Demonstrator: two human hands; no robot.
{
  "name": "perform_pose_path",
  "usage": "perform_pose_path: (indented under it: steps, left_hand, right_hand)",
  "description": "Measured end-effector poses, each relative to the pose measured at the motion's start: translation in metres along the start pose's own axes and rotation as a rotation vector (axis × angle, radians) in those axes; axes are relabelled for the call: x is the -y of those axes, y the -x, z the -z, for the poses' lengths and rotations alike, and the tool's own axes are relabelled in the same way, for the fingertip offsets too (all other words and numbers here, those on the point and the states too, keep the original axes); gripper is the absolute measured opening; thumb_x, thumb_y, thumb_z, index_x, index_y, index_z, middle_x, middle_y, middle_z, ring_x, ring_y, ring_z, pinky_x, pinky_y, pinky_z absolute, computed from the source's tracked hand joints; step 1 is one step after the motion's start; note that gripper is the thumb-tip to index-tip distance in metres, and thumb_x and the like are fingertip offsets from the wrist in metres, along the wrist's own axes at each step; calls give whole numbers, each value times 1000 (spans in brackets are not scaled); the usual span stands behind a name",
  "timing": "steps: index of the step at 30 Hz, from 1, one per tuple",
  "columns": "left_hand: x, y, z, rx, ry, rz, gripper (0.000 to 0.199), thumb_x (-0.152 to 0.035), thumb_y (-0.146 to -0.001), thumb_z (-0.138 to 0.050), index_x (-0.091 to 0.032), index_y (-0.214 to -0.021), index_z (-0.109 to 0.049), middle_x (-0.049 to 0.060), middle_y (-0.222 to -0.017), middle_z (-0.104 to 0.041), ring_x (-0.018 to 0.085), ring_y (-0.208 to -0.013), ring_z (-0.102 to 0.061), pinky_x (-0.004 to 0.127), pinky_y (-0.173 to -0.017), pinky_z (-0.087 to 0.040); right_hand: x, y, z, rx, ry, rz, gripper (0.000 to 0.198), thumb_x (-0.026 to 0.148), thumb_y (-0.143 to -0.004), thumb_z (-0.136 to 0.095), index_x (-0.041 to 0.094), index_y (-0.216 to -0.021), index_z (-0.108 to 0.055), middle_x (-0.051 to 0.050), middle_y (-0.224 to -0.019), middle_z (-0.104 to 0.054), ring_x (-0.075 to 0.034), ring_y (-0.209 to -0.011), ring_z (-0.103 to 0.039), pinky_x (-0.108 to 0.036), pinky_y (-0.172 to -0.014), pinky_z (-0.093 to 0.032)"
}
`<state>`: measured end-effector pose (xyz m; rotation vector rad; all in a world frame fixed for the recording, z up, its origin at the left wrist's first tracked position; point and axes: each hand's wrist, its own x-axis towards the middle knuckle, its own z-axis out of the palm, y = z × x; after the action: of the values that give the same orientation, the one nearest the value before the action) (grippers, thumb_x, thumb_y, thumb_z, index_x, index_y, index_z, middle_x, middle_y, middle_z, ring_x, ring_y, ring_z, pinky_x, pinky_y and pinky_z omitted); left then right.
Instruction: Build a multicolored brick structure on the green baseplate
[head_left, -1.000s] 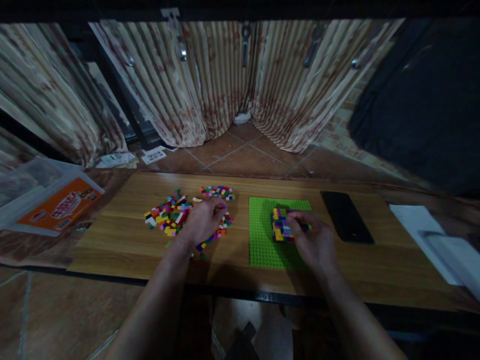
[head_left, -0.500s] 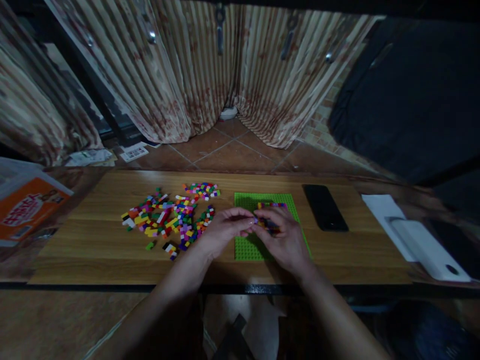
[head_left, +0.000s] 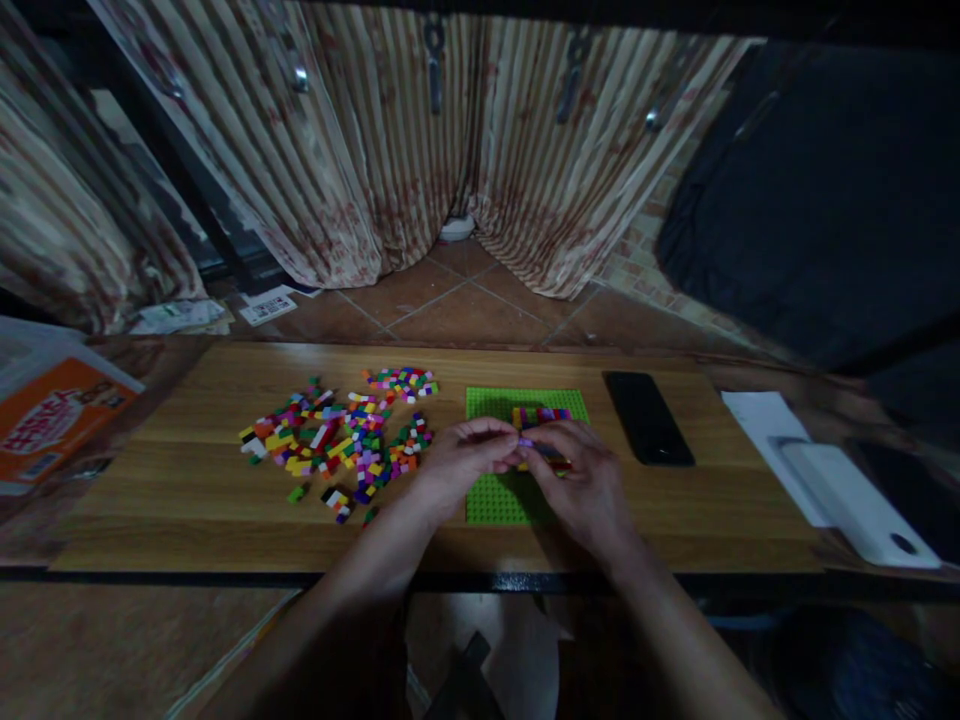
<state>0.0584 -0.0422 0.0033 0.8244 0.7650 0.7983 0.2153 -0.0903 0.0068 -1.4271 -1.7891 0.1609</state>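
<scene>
My left hand [head_left: 472, 460] and my right hand [head_left: 581, 475] meet above a green studded baseplate [head_left: 499, 500]. Between their fingertips is a small purple toy brick [head_left: 525, 442], pinched from both sides. Coloured bricks [head_left: 541, 413] are built up in rows on the baseplate, partly hidden behind my right hand. Left of my left hand, a large loose pile of bricks [head_left: 322, 435] in many colours is spread on the wooden table [head_left: 187, 480].
A black phone [head_left: 649, 418] lies right of the baseplate. Farther right are white paper [head_left: 765, 420] and a white device [head_left: 862, 505]. An orange-labelled plastic box [head_left: 60, 410] stands at the left. Striped curtains [head_left: 390, 140] hang beyond the table.
My right hand has shifted slightly right, and more of the purple brick shows between the fingertips. More of the built rows is visible. The whole view has moved a little.
</scene>
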Motion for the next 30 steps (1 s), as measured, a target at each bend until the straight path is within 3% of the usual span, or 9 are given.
perform_pose_path:
  steps: [5,10,15,20,25,30]
  left_hand:
    - [2,-2,-4,22,10,27,26,-27,-62,-81,-13,-80,-69,1,-72,-69,11,-67,-64,26,-70,-47]
    - [2,-2,-8,-37,64,11,27,-26,-60,-83,-14,-78,-67,0,-74,-68,11,-69,-63,27,-72,-48]
    - [-1,-1,-6,-47,45,-21,26,-26,-61,-83,-14,-77,-67,-1,-74,-67,10,-69,-62,25,-72,-47]
    - [-8,1,-3,76,-106,-58,22,-29,-67,-78,-13,-77,-67,0,-72,-65,9,-65,-58,25,-69,-46]
    - [-4,-2,-3,139,-203,-49,23,-31,-66,-79,-13,-74,-66,-1,-66,-62,9,-62,-56,26,-66,-45]
    - [2,-13,4,-21,-296,-39,16,-28,-74,-69,-13,-71,-64,0,-66,-64,9,-60,-56,24,-63,-44]
  right_hand:
    - [-2,1,1,-74,-39,-44,8,28,-86,-63,23,-88,-69,-3,-87,-72,-19,-84,-64,-37,-80,-50]
    - [5,4,-3,-86,-19,-53,12,28,-88,-61,22,-91,-71,-5,-89,-72,-20,-85,-64,-37,-79,-51]
    - [8,3,-1,-26,-90,-81,15,31,-89,-59,25,-93,-72,-5,-91,-72,-20,-87,-65,-38,-81,-52]
    - [1,4,7,83,-332,-176,21,36,-85,-64,26,-103,-70,-4,-100,-72,-19,-91,-67,-36,-81,-54]
    - [-6,6,15,175,-364,-169,18,35,-84,-66,27,-100,-71,-3,-98,-72,-18,-90,-67,-34,-80,-53]
    - [-21,9,24,107,-263,-179,19,38,-81,-69,26,-96,-73,-4,-97,-70,-19,-89,-66,-36,-82,-53]
